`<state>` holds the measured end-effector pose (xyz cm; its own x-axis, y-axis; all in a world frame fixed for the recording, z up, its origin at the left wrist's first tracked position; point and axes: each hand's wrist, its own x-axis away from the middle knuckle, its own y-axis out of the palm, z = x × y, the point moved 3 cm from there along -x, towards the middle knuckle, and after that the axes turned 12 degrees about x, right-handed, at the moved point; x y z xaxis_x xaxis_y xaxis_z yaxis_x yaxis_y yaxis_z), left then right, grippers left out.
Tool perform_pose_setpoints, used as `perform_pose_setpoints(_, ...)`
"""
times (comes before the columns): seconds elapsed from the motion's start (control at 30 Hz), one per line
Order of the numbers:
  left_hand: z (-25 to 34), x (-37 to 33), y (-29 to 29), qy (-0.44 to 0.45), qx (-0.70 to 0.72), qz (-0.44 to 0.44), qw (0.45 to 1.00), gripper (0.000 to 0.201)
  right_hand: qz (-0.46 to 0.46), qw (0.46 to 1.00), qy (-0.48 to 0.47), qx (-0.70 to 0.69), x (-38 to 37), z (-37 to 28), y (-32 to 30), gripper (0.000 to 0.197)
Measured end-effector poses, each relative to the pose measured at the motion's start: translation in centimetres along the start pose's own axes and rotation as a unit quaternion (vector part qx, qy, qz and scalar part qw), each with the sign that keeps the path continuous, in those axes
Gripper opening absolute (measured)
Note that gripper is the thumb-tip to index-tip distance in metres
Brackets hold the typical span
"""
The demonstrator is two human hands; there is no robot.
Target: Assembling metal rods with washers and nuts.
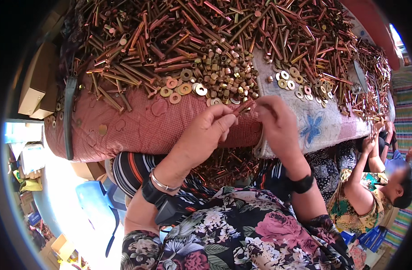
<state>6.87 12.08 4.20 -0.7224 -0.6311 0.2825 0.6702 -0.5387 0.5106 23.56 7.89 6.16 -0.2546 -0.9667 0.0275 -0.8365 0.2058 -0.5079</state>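
The copper tube (244, 106) sits pinched between both hands just above the near edge of the tabletop (138, 126), the left hand (206, 132) gripping its lower end with thumb and fingertips, the right hand (275, 121) closed on the upper end. It is thin, smooth and round, so it could easily roll out of the fingers and drop into the lap, where a heap of loose tubes (219, 164) already lies (finding it again there would be hard). A nudge of the wrist could also scatter the small brass nuts (226, 78) or the flat washers (181, 87) just beyond, since they lie loose on a soft, padded pink checked cloth. Behind them, the long tubes (179, 31) lie in a shiny, tangled pile that could slide forward.
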Motion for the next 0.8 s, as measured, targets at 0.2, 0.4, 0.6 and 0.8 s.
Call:
perform_pose_setpoints(0.2, 0.4, 0.5, -0.6, -0.013, 0.007, 0.048, 0.999, 0.016, 0.038, 0.911, -0.125, 0.391, -0.9, -0.6, 2.3, 0.025)
perform_pose_setpoints(0.4, 0.6, 0.4, -0.4, 0.015, -0.019, 0.020, 1.000, 0.017, -0.037, 0.997, 0.066, 0.015, -0.5, 0.8, -0.3, 0.026)
perform_pose_setpoints(0.6, 0.2, 0.1, -0.3, -0.012, -0.049, 0.024, 0.998, 0.014, -0.062, 0.932, 0.110, -0.339, -0.2, 0.9, -1.1, 0.021)
perform_pose_setpoints(0.8, 0.0, 0.0, 0.2, 0.003, -0.032, 0.025, 0.999, 0.014, -0.037, 0.959, 0.038, -0.277, 0.1, 1.2, -1.1, 0.021)
